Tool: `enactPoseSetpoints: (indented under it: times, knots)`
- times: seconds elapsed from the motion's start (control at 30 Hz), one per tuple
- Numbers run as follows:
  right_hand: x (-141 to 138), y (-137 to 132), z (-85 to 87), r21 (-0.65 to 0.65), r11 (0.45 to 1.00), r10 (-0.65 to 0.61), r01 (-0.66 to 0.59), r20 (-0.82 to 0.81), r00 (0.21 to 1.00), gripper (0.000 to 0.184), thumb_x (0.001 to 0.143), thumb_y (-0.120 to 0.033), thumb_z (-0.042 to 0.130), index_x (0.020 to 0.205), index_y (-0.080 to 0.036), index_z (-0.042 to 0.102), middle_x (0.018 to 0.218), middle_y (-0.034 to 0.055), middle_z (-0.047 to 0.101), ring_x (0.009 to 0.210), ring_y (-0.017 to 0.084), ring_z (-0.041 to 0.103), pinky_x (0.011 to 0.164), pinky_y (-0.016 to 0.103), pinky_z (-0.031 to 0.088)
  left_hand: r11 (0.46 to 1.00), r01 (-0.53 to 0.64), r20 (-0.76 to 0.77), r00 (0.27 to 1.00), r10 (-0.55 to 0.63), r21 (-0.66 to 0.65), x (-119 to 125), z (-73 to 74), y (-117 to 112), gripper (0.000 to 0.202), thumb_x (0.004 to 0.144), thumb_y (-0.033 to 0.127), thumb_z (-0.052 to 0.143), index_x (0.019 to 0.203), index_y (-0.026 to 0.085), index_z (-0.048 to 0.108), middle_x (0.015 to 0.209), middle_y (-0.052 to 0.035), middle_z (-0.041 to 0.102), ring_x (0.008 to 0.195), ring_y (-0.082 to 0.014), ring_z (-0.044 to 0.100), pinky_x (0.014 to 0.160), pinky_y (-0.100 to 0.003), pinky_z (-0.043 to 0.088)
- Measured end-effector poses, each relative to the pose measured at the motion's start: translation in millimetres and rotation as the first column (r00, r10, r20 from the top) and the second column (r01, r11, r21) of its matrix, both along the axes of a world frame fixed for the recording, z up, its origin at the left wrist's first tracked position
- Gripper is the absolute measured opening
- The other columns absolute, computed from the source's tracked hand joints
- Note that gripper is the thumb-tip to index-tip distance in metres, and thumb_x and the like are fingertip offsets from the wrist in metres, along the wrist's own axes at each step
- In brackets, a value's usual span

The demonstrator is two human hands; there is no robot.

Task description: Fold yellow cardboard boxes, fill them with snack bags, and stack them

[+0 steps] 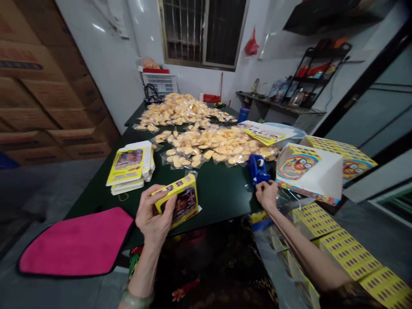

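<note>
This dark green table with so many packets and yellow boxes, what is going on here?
A person's left hand holds a yellow printed cardboard box. The right hand touches clear plastic film beside a blue tape dispenser. Heaps of small yellow items in clear plastic packets lie on the dark green table, and a stack of flat yellow printed boxes stands nearby.

Plastic packets [206, 146] lie heaped on the table [222, 193].

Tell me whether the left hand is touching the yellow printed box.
Touching: the head view shows the left hand holding the yellow printed box, with its fingers pressed against the box's end.
</note>
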State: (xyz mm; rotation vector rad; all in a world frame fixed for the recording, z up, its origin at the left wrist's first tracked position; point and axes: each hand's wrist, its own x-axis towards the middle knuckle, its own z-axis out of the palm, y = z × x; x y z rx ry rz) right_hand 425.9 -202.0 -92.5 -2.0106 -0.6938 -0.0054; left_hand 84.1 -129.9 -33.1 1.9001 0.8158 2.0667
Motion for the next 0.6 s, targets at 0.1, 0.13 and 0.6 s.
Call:
enactPoseSetpoints:
  times: [0.1, 0.13, 0.6]
  knots:
    - [-29, -13, 10.8, 0.097, 0.992, 0.068, -0.081, 0.136, 0.988, 0.016, 0.074, -0.025, 0.053, 0.060, -0.019, 0.051, 0.092, 0.0078, 0.053, 0.094, 0.022, 0.049, 0.084, 0.038, 0.041, 0.995, 0.077, 0.015, 0.997, -0.076, -0.057, 0, -1.1, -4, 0.016, 0.074, 0.019, 0.071, 0.086, 0.018, 0.059, 0.101, -0.0064, 0.063, 0.092, -0.0169, 0.063, 0.078, -0.033, 0.054]
    - [-43, -17, 17.6, 0.123, 0.977, 0.150, -0.174, 0.182, 0.972, 0.015, 0.076, -0.027, 0.053, 0.062, -0.020, 0.055, 0.086, 0.0072, 0.056, 0.088, 0.021, 0.051, 0.081, 0.037, 0.043, 0.992, 0.105, 0.025, 0.994, -0.103, -0.072, 0, -1.2, -5, 0.016, 0.075, 0.019, 0.071, 0.086, 0.018, 0.059, 0.101, -0.0066, 0.064, 0.093, -0.0174, 0.063, 0.078, -0.033, 0.054]
    - [-215, 1, 107.6, 0.636, 0.516, 0.856, -0.574, -0.390, 0.338, 0.095, 0.074, -0.022, 0.066, 0.147, -0.024, 0.005, 0.059, -0.0090, 0.058, 0.039, 0.006, 0.044, 0.035, 0.014, 0.035, 0.986, 0.144, 0.050, 0.989, -0.140, -0.087, 1, 3.4, -15, 0.017, 0.074, 0.012, 0.071, 0.086, 0.019, 0.060, 0.093, -0.0040, 0.063, 0.088, -0.0143, 0.063, 0.072, -0.026, 0.053]
